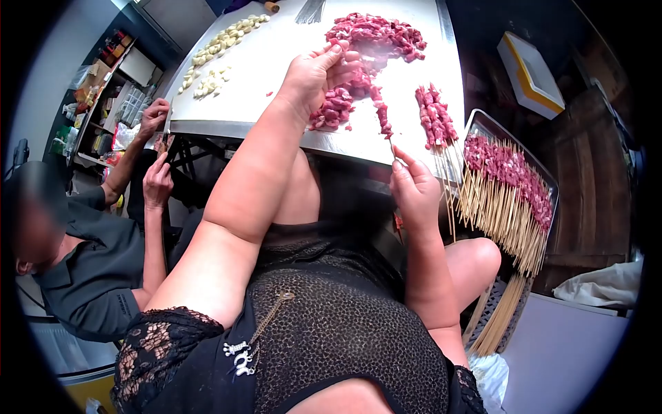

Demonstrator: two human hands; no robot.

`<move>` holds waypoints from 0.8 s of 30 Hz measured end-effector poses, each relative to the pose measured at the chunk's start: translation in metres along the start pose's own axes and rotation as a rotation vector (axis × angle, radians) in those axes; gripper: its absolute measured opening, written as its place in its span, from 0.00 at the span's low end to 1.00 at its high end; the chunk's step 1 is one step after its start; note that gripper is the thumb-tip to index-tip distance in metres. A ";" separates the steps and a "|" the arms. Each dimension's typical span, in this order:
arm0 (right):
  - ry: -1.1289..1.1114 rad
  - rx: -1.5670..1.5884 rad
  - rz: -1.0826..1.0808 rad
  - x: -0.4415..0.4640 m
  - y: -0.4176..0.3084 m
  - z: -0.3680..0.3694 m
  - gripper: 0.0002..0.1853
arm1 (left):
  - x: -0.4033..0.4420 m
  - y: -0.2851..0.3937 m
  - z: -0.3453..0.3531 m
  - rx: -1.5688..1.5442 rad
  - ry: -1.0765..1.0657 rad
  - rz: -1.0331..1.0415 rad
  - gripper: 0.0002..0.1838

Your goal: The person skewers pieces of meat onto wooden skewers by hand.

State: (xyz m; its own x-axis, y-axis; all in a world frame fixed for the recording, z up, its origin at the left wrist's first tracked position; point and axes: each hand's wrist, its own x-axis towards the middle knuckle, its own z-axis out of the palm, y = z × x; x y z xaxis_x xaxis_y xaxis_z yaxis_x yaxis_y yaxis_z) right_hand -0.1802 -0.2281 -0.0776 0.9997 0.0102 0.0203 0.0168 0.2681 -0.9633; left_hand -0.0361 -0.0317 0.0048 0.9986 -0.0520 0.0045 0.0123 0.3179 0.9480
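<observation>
My right hand (415, 181) is closed around the lower end of a thin wooden skewer, which points up and away over the table edge. Pieces of red meat (383, 117) are threaded along that skewer. Above the table my left hand (318, 74) has thumb and forefinger pinched, the other fingers loosely extended; a small reddish bit at the tips looks like a piece of meat. Beneath and beside it lies a heap of cut meat (334, 109), partly hidden by the hand. Another, larger meat pile (376, 33) spreads farther back.
Finished meat skewers (434, 117) lie at the table's right edge. Many more fill a metal tray (472, 124), above bare sticks (502, 317). Pale garlic-like cloves (224, 38) lie at the table's left. A co-worker (103, 255) sits at left, hands by the table corner. A white-yellow box (531, 74) stands at right.
</observation>
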 end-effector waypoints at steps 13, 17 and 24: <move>0.002 -0.183 0.004 -0.003 0.000 0.004 0.13 | -0.003 0.001 0.005 -0.201 0.078 0.023 0.13; 0.067 -0.058 -0.038 -0.005 -0.006 0.004 0.13 | 0.005 -0.006 -0.005 0.140 0.133 0.282 0.17; 0.123 0.022 -0.090 0.001 -0.006 -0.001 0.14 | 0.034 -0.020 -0.017 0.798 0.130 0.373 0.13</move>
State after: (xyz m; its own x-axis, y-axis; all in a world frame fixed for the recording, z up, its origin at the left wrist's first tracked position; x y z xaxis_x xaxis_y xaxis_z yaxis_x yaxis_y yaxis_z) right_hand -0.1795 -0.2312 -0.0720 0.9886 -0.1323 0.0725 0.1078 0.2833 -0.9530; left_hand -0.0011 -0.0237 -0.0191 0.9290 0.0465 0.3672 -0.3054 -0.4644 0.8313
